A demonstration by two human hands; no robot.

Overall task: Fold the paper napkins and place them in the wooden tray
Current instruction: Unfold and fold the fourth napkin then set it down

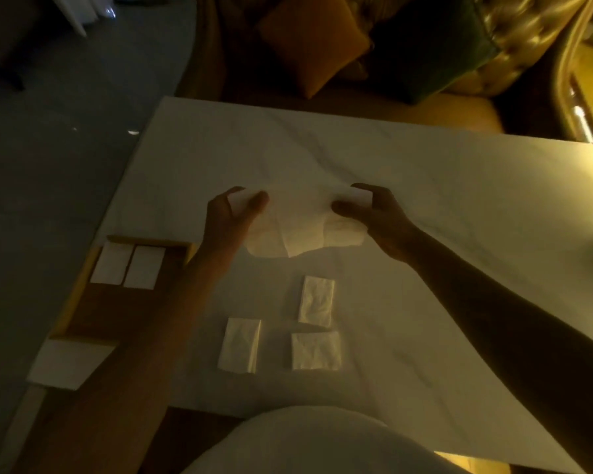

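My left hand [231,218] and my right hand [374,213] each pinch a top corner of an unfolded white paper napkin [302,230], which hangs between them just above the white table [459,217]. Three folded napkins lie on the table nearer to me: one [316,301] in the middle, one [239,345] at the lower left, one [316,351] at the lower right. The wooden tray [93,313] sits at the table's left edge, with two folded napkins [127,266] side by side at its far end. My left forearm crosses over the tray's right side.
A white sheet or card [67,364] lies at the tray's near end. Beyond the table's far edge stands a sofa with an orange cushion [308,46] and a dark green cushion [435,46]. Grey floor lies to the left. The light is dim.
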